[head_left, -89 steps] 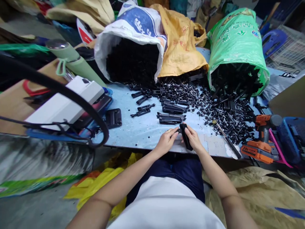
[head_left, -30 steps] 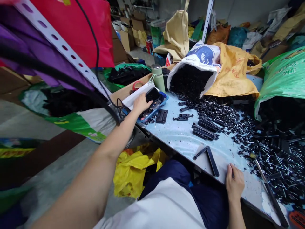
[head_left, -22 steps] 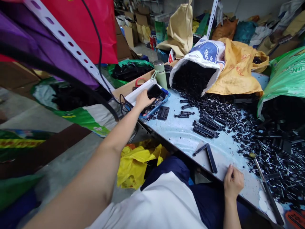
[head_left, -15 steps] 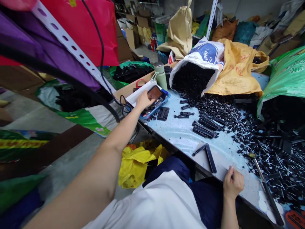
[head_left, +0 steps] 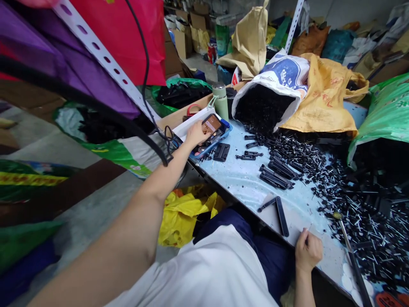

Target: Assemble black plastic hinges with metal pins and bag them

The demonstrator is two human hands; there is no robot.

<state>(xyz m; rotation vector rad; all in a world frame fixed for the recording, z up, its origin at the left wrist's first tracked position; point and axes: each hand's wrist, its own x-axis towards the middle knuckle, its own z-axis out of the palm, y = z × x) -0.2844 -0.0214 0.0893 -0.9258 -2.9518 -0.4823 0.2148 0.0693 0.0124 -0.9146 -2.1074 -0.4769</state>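
While the phone [head_left: 212, 121] above frame centre is apparently being operated by the left hand [head_left: 196, 134], its grip unclear, the right hand [head_left: 308, 250] is being held curled, a steady touch seemingly being needed next.

A workshop: the flat pale-blue counter [head_left: 223, 181] bears heaped small black-headed metal pins [head_left: 351, 217] at four o'clock and a gaping white-and-blue woven sack [head_left: 287, 74] at two.
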